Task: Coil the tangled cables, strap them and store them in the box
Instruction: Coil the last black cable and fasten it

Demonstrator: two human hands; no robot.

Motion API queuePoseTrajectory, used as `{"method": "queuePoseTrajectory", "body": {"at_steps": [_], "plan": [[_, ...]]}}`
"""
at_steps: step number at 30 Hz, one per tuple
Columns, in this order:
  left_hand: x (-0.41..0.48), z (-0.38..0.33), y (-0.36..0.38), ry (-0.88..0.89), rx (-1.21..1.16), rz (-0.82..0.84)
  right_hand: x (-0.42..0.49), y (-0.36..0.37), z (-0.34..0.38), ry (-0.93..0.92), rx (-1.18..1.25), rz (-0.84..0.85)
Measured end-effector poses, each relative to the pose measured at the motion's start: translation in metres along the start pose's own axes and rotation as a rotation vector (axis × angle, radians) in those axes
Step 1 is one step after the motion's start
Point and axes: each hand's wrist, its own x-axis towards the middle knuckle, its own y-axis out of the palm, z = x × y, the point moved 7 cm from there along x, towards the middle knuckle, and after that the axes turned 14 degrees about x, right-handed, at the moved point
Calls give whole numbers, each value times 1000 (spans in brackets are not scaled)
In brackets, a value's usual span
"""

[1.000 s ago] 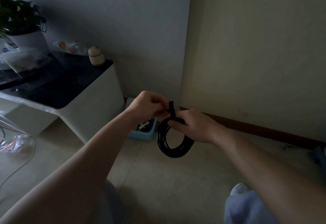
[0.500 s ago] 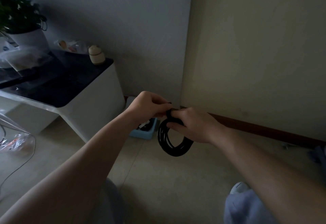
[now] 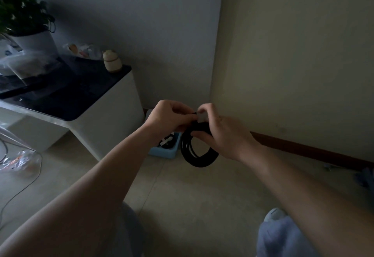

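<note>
A black coiled cable (image 3: 197, 155) hangs in mid-air in front of me, above the floor. My right hand (image 3: 224, 135) grips the top of the coil, thumb underneath and fingers curled over it. My left hand (image 3: 168, 116) pinches a thin black strap at the top of the coil, right beside the right fingertips. The strap itself is mostly hidden between the fingers. Behind and below the hands a light blue box (image 3: 165, 151) sits on the floor by the wall, with cables inside it.
A white cabinet (image 3: 109, 119) with a dark top stands at the left, carrying a potted plant (image 3: 24, 24), plastic bags and a small beige jar (image 3: 111, 61). A clear plastic bag (image 3: 19, 159) and a thin wire lie on the floor at left. My knees fill the bottom edge.
The strap end that stood up above the coil has been folded down between the fingers. My right hand's fingers have risen over the top of the coil. The coil stays in place.
</note>
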Motion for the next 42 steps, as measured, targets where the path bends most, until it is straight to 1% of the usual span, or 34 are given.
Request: {"method": "queuePoseTrajectory", "body": {"at_steps": [5, 8, 13, 20, 23, 27, 31, 33, 36, 38, 42], "plan": [[-1, 4, 7, 3, 92, 29, -1, 3, 6, -35, -46, 28], [0, 5, 11, 22, 89, 43, -2, 4, 10, -43, -22, 28], [3, 13, 13, -18, 89, 84, -3, 3, 10, -32, -29, 14], [6, 21, 17, -43, 155, 167, -2, 0, 12, -20, -95, 8], [4, 20, 18, -51, 115, 200, -2, -1, 13, -25, -116, 10], [1, 19, 21, -81, -5, 240, -1, 0, 13, -41, -158, -3], [-2, 15, 27, -92, -150, 347, 0, -1, 10, -17, -178, -12], [-6, 10, 29, -45, -128, 428, 0, -1, 9, -15, -204, -14], [-12, 6, 32, 27, -13, 530, -2, 0, 14, -73, -236, -34], [-13, 9, 33, 18, 7, 561, -3, -2, 19, -104, -206, -56], [-14, 14, 38, -28, -82, 611, -2, 0, 21, -95, -181, -8]]}}
